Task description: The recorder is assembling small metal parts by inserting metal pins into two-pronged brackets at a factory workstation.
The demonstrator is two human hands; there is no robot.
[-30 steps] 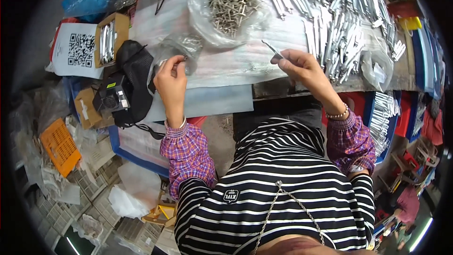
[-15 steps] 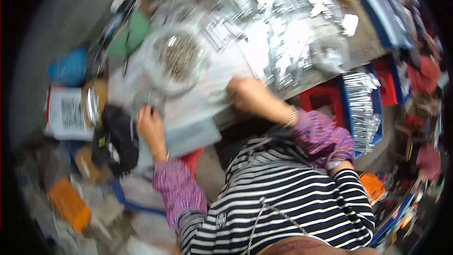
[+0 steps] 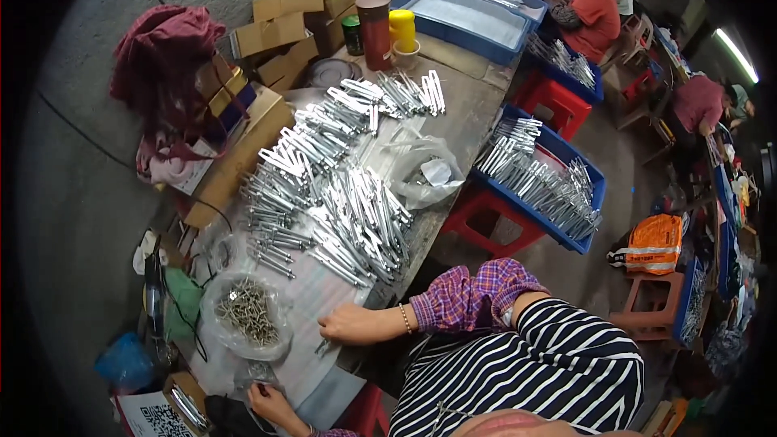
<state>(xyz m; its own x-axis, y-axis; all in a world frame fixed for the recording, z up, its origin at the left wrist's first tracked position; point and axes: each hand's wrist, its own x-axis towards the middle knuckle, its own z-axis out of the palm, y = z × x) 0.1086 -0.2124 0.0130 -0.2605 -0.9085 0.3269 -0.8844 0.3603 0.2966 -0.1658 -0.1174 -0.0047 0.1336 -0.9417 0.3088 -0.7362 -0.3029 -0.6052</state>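
Note:
My right hand (image 3: 350,325) is closed over the near part of the table, its fingers curled downward. A small grey metal piece (image 3: 323,346) pokes out beneath its fingertips. Further left, my left hand (image 3: 275,406) has its fingers bent together beside a small clear plastic container (image 3: 256,374); something dark shows at the fingertips, too small to name. Beyond that hand stands a round tub lined with clear plastic (image 3: 279,345), full of small screws (image 3: 244,313). A large heap of silver metal rods with sleeves (image 3: 356,214) covers the table ahead of my right hand.
A clear bag (image 3: 429,174) lies at the table's right edge. Blue trays of rods (image 3: 595,194) stand on red stools (image 3: 494,226) to the right. Cardboard boxes (image 3: 279,16), a brown flask (image 3: 374,32) and a yellow container (image 3: 402,28) stand farther back. Other people sit at the far right.
The view has swung toward the right and far end of the table, and its blur has cleared. Both hands now appear lower in the picture, still near the screw tub.

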